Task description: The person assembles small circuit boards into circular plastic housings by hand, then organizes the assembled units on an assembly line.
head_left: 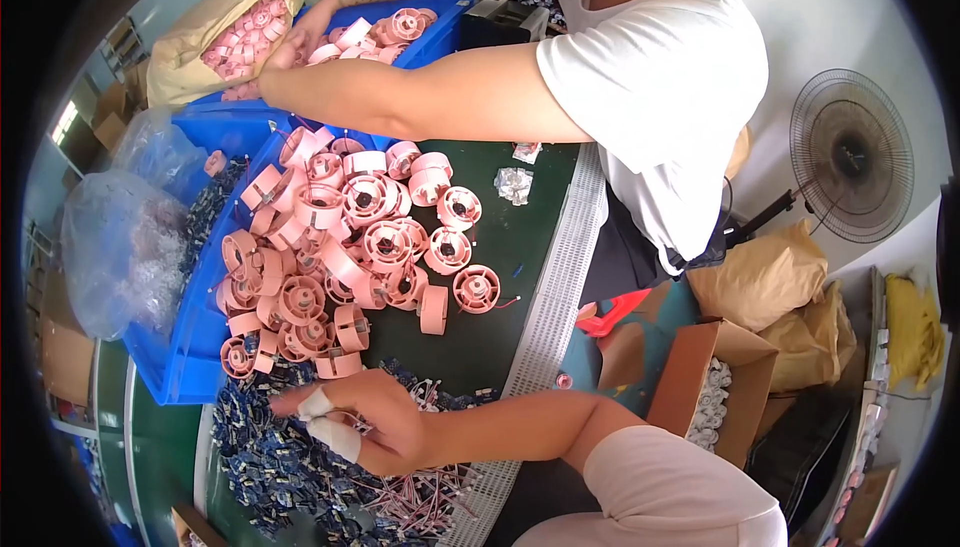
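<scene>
My right hand [375,425] hovers over a pile of small dark-blue circuit boards [265,457] with thin wires. Its fingers curl inward, and white finger covers [335,437] wrap two fingertips. Thin wire-like bits show between thumb and fingers, but I cannot make out what is held. Just beyond the hand lies a heap of pink ring-shaped plastic housings [365,199], with spokes inside and some short wires. One housing [476,289] rests apart at the heap's right side. Pale pinkish wires [420,499] lie bunched below my wrist. My left hand is out of the picture.
A co-worker in a white T-shirt [660,77] reaches across to a paper sack [175,62] of pink parts at a blue bin [440,32]. Another blue bin [180,347] holds clear plastic bags [120,257]. At right stand a fan [850,157] and an open carton [690,367].
</scene>
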Available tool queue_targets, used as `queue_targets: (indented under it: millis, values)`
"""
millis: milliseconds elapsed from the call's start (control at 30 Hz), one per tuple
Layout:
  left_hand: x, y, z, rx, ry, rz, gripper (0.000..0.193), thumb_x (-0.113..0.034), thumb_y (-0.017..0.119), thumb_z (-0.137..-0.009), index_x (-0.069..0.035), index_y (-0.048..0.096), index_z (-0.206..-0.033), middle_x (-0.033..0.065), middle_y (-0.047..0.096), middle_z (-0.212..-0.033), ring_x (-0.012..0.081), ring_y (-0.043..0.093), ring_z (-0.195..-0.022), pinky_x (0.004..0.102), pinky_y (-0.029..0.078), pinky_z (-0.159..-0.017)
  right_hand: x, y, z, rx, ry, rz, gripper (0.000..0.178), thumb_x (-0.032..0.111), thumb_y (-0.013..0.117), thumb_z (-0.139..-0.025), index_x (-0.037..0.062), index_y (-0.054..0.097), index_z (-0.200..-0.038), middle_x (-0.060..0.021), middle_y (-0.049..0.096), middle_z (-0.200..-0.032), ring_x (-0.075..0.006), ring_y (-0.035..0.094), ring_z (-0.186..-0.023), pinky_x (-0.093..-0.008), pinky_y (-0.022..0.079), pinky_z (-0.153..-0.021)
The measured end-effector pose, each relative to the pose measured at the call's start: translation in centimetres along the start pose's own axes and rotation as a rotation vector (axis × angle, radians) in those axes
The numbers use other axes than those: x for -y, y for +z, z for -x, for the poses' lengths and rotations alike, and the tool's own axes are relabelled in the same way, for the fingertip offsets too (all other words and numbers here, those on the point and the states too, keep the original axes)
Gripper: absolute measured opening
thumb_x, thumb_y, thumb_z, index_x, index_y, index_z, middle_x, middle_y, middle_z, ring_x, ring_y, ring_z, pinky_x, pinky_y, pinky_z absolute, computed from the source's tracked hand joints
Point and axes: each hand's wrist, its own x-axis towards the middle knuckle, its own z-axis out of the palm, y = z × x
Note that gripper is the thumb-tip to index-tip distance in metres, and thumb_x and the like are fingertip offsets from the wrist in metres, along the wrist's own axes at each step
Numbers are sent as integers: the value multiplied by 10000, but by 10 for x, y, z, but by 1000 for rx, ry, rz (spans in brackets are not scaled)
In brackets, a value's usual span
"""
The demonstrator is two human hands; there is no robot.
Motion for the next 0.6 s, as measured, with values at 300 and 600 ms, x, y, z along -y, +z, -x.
queue_targets:
  millis: [300, 600]
  values:
    - [1, -3, -3, 4, -25, 16, 246, -174, 662, -833, 50, 586, -902, 115, 605, -775, 181, 541, -675, 291, 463, -594, -4, 5, -6, -58, -2, 60, 153, -26, 533, -855, -29, 484, -1000, -90, 552, -665, -130, 496, -493, -256, 386, -486]
    - [-6, 0, 1, 41, -42, 55, 247, -173, 655, -843, 50, 582, -919, 113, 606, -794, 177, 537, -692, 291, 463, -617, -3, 5, -7, -64, -13, 47, 128, -8, 535, -864, -29, 487, -981, -81, 515, -653, -138, 473, -492, -255, 367, -484]
